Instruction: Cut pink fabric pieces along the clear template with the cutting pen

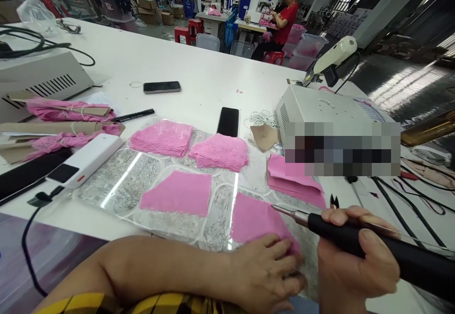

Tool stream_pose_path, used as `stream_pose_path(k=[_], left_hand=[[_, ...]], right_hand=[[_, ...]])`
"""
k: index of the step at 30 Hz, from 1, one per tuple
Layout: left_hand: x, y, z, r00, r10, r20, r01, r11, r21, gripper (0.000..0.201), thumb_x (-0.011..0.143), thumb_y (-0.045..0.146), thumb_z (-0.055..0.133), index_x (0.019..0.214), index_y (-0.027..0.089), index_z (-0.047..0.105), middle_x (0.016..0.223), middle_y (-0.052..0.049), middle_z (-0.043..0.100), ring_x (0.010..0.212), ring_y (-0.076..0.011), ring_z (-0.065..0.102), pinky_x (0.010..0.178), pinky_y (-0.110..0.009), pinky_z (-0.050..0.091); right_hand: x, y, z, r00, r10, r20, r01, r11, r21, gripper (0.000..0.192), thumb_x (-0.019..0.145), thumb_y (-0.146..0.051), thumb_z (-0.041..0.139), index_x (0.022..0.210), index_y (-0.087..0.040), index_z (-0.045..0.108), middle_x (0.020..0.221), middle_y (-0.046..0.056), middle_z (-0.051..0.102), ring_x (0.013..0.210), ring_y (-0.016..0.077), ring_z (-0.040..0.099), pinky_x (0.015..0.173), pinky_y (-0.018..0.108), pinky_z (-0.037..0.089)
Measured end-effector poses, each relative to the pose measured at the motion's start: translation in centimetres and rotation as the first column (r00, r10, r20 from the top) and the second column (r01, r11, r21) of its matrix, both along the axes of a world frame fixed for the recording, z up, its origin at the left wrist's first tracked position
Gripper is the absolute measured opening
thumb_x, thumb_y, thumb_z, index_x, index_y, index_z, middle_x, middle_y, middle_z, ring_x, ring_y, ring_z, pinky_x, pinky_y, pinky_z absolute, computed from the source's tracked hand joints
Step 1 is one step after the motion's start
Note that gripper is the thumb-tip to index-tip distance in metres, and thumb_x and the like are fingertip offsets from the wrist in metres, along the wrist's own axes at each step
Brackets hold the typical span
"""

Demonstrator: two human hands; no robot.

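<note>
My left hand (268, 269) lies over the near right edge of a flat pink fabric piece (252, 217), fingers spread and touching it. In my right hand (359, 252) is a thick black-handled tool (341, 231) with a slim pointed metal tip, like a hand-held hot or ultrasonic cutter. Its tip is at the fabric's upper right part; I cannot tell whether it touches. Small dark pointed tips (334, 201) show beside my right fingers; what they belong to is unclear. Another cut pink piece (179, 193) lies left of this one, on a clear patterned mat (117, 181).
Two lacy pink stacks (161, 138) and folded pink fabric (295, 181) lie on the mat's far side. A grey metal box (320, 105) stands right, phones (228, 121) beyond, a white power bank (87, 160) left. A person in red (289, 18) sits at a sewing machine behind.
</note>
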State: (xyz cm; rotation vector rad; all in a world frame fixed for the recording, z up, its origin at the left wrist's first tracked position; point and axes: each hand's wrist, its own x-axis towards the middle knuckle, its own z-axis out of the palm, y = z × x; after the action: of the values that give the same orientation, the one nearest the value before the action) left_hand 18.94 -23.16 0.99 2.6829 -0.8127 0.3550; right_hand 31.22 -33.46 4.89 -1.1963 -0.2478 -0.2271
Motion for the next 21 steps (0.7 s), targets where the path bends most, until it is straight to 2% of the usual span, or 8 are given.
stream_pose_path(k=[5,10,16,21], left_hand=[[0.2,0.0,-0.1,1.0,0.006,0.0,-0.006,1.0,-0.031,0.043,0.094,0.05,0.056,0.12,0.018,0.065,0.137,-0.011,0.054,0.123,-0.0282,0.048,0.097,-0.037,0.041],[0.2,0.0,0.1,1.0,0.0,-0.01,-0.001,0.999,-0.044,0.04,0.093,0.049,0.057,0.116,0.019,0.067,0.134,-0.009,0.057,0.122,-0.0272,0.049,0.096,-0.036,0.042],[0.2,-0.1,0.1,1.0,0.015,-0.01,-0.015,0.999,-0.047,0.041,0.091,0.051,0.06,0.114,0.019,0.069,0.129,-0.008,0.06,0.115,-0.0258,0.052,0.091,-0.035,0.043],[0.3,-0.2,0.2,1.0,0.014,0.0,-0.014,0.998,-0.055,0.038,0.09,0.05,0.061,0.112,0.02,0.07,0.126,-0.008,0.061,0.114,-0.026,0.052,0.087,-0.035,0.043]], right_hand=[[-0.6,1.6,0.2,0.999,0.05,-0.011,-0.05,0.999,-0.006,0.016,0.06,-0.023,0.058,0.072,-0.02,0.047,0.076,-0.002,0.046,0.058,0.0106,0.048,0.057,0.032,0.046],[-0.6,1.9,0.1,0.998,0.043,-0.035,-0.043,0.999,-0.004,0.018,0.057,-0.023,0.059,0.071,-0.02,0.048,0.075,-0.003,0.048,0.057,0.0101,0.049,0.056,0.031,0.047],[-0.5,2.0,0.2,0.999,0.04,0.02,-0.039,0.999,-0.034,0.018,0.058,-0.022,0.059,0.068,-0.02,0.045,0.073,-0.003,0.049,0.057,0.0108,0.05,0.057,0.032,0.047],[-0.9,2.4,0.5,0.996,0.073,-0.042,-0.073,0.997,0.003,0.017,0.057,-0.022,0.06,0.07,-0.02,0.049,0.075,-0.003,0.049,0.058,0.0091,0.049,0.057,0.029,0.047]])
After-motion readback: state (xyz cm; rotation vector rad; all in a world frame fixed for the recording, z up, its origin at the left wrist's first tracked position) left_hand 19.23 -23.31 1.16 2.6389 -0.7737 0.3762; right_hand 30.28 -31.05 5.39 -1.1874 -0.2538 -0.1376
